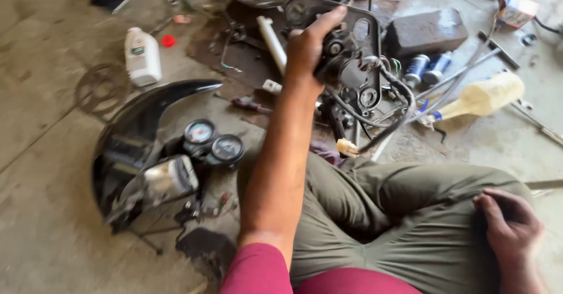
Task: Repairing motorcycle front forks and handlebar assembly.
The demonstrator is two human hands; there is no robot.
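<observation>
Between my knees and the clutter: I am sitting on a concrete floor (47, 171), legs folded.
Left hand: my left hand (308, 50) is gripping a dark metal bracket assembly (352, 59), fingers curling tightly round its left edge, thumb pointing up along it.
Assembly position: it is standing upright on the floor ahead of my legs, grey cables (404, 103) looping off its right side.
Right hand: my right hand (509, 226) is resting on my right knee, fingers loosely bent, probably holding nothing; blur is spoiling the view.
Nearby: 2 round gauges (214, 141) are sitting in a black fairing (141, 129), a white bottle (142, 56) lying beyond.
</observation>
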